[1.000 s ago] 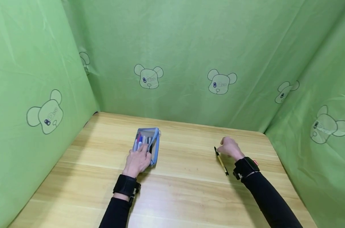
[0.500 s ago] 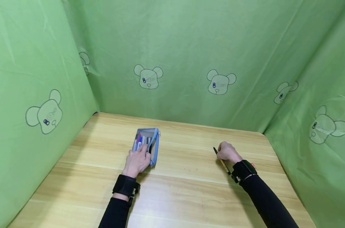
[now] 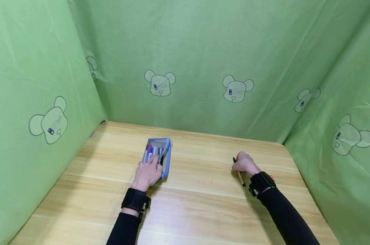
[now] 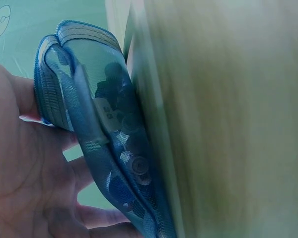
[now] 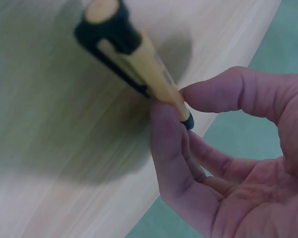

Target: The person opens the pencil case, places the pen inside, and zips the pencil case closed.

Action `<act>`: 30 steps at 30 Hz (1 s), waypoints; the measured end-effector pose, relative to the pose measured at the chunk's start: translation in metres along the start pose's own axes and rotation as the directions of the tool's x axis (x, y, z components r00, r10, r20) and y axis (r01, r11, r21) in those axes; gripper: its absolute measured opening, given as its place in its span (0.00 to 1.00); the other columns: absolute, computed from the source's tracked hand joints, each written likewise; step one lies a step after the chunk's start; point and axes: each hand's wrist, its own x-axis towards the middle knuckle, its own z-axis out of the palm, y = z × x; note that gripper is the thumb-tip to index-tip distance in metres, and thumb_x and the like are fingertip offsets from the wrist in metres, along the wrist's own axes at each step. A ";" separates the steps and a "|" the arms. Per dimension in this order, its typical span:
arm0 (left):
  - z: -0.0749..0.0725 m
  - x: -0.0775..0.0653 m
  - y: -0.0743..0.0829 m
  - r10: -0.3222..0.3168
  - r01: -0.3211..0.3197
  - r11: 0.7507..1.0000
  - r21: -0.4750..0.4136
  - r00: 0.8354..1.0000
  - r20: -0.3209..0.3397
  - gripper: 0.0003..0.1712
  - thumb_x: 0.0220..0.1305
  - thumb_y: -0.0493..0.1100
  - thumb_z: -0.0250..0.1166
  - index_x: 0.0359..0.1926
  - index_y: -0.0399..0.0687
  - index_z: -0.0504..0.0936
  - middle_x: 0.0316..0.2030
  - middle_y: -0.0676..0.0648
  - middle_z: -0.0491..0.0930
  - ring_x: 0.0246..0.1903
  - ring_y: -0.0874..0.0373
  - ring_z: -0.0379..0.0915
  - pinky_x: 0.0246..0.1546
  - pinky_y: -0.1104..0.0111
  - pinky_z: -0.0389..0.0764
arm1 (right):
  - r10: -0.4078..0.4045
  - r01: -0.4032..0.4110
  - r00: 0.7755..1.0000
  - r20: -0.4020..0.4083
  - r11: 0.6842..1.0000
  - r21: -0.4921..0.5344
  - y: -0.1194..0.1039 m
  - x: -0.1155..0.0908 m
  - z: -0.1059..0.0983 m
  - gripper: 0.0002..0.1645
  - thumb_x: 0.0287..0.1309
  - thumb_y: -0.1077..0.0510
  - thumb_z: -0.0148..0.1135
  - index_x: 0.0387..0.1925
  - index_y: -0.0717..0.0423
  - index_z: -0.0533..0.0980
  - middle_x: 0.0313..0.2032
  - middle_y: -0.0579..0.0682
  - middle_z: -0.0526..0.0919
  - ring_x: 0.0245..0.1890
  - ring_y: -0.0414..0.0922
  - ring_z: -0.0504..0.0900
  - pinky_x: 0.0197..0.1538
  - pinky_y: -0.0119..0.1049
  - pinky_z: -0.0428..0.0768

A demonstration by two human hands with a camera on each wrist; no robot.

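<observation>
A blue mesh pencil case (image 3: pixel 167 165) with several pens inside lies on the table, its zipped top gaping. My left hand (image 3: pixel 146 174) holds its near end, fingers over the zipper edge; the left wrist view shows the palm beside the mesh side (image 4: pixel 116 134). To the right, my right hand (image 3: pixel 244 163) pinches a yellow pen (image 3: pixel 241 179) with black ends between thumb and fingertips. In the right wrist view the pen (image 5: pixel 151 69) slants up from the fingertips, its clip end close to the camera.
A light wood-grain table (image 3: pixel 200 190) lies under both hands. Green cloth (image 3: pixel 197 112) printed with bear heads stands behind it and along the left and right sides. Black bands (image 3: pixel 135 199) circle both wrists.
My right hand has come down onto the pen and taken it between thumb and fingers; the pen has shifted slightly. The left hand and pencil case have stayed in place.
</observation>
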 end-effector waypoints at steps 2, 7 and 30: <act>0.000 0.000 0.000 0.000 0.000 1.000 -0.001 1.000 0.000 0.26 0.76 0.46 0.45 0.68 0.42 0.70 0.68 0.40 0.74 0.51 0.30 0.79 0.47 0.42 0.78 | 0.006 -0.006 1.000 -0.006 1.000 0.014 0.001 0.000 -0.002 0.15 0.44 0.66 0.61 0.14 0.51 0.65 0.16 0.48 0.72 0.14 0.45 0.79 0.19 0.33 0.78; -0.001 0.000 0.000 -0.005 0.005 1.000 -0.006 1.000 0.000 0.26 0.76 0.46 0.45 0.69 0.42 0.70 0.69 0.40 0.73 0.53 0.29 0.77 0.48 0.41 0.77 | 0.002 0.000 1.000 -0.031 0.998 0.065 -0.002 0.000 -0.013 0.14 0.45 0.67 0.61 0.19 0.53 0.63 0.19 0.47 0.69 0.16 0.43 0.79 0.22 0.33 0.79; -0.002 0.000 0.001 -0.013 0.013 1.000 0.001 1.000 0.016 0.27 0.76 0.46 0.44 0.70 0.42 0.69 0.71 0.39 0.71 0.51 0.28 0.77 0.42 0.42 0.79 | -0.036 0.050 0.990 -0.135 0.994 0.100 -0.073 0.007 -0.058 0.37 0.50 0.63 0.63 0.63 0.71 0.68 0.62 0.73 0.75 0.29 0.47 0.90 0.53 0.47 0.86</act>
